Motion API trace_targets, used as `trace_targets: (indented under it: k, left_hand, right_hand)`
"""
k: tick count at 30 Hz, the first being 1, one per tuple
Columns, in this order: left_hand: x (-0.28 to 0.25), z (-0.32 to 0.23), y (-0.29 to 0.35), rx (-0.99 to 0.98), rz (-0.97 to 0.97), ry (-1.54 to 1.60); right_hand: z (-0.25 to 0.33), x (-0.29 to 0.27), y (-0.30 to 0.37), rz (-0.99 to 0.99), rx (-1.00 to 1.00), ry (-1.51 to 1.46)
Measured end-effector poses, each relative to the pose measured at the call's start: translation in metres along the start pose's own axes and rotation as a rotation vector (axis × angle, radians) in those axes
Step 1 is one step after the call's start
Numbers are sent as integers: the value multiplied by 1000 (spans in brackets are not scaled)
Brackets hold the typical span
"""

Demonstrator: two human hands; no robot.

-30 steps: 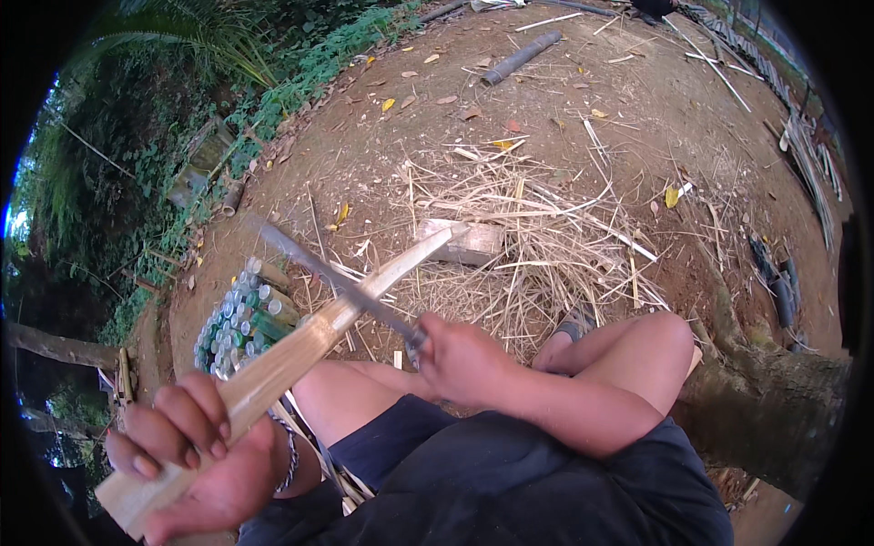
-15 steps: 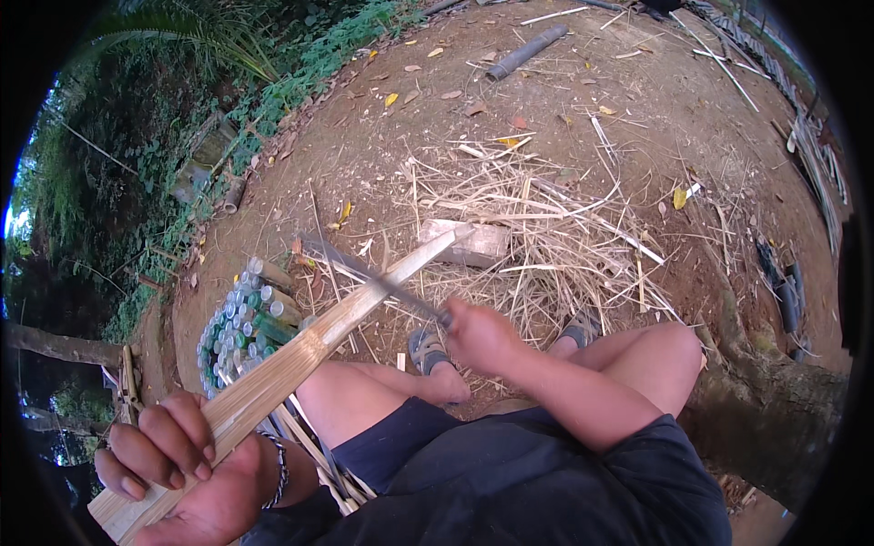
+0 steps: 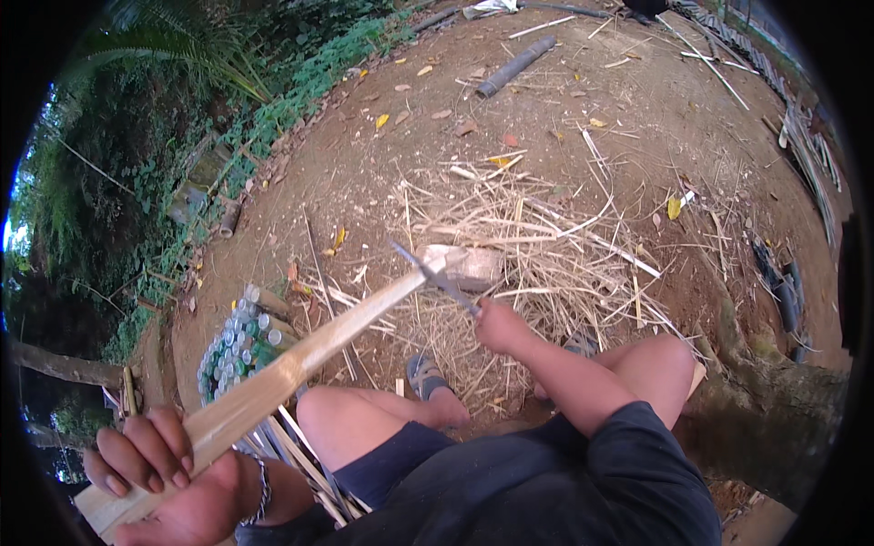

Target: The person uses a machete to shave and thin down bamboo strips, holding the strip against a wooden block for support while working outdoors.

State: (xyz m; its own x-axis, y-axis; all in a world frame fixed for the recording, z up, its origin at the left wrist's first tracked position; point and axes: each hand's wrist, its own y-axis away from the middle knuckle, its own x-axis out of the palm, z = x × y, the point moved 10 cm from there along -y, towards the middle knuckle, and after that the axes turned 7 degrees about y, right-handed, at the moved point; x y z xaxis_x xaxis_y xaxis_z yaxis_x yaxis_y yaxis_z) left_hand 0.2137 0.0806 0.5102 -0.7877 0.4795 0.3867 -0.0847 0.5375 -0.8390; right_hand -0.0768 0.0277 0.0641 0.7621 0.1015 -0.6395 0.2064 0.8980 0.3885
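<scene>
The handle of the knife was hidden inside the person's right hand, so only the grey blade showed. The right-hand fingers were closed tight around that handle, but they were small and turned partly away, and their exact placing could not be made out. The blade lay across the narrow end of a long pale wooden piece; whether its edge bit in or merely touched could not be told.

The left hand gripped the broad end of the piece at the lower left, close to the picture's dark rim. Its fingers were curled over the upper face, with the thumb along the near side, covering part of the wood. The piece slanted up and away, its pointed tip over a wooden block on the ground; contact between the two was hard to judge.

Shavings hid part of the soil around the block. The right forearm partly covered the right foot. Beside the left leg, a bundle of strips was half hidden by the left arm, and the piece overlapped the stacked bottles.
</scene>
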Motion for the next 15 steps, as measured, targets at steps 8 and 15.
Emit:
trace_targets:
  k: [8,15]
  left_hand:
    - [-17,-2,-22,-71,173,45]
    - [-13,18,-37,-54,104,18]
  right_hand:
    - [191,-20,84,72,-637,-80]
    - [39,1,-39,-122,-250,34]
